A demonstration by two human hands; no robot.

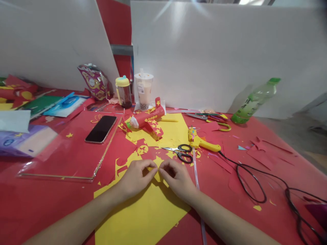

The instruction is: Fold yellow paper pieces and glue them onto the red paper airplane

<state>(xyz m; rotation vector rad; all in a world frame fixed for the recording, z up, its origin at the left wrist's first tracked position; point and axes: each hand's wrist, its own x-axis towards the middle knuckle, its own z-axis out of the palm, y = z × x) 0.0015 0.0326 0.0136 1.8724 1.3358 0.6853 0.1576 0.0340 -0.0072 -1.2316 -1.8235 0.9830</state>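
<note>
Yellow paper (143,211) is lying flat on the red desk (38,200), where the left hand (135,180) and right hand (178,180) are pinching a small yellow piece (157,170) between their fingertips, steadying it. Black scissors (182,152) and a yellow glue gun (200,140) are resting just beyond, within easy reach.

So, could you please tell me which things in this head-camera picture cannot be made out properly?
Head view only:
- The small piece between both hands: the fingers of the left hand and right hand cover it.
- The black cable: cut off by the right and bottom edges, so its end is unseen.
- The green bottle label: too blurred to read.
- The clear stick: the right forearm hides part of it.
</note>
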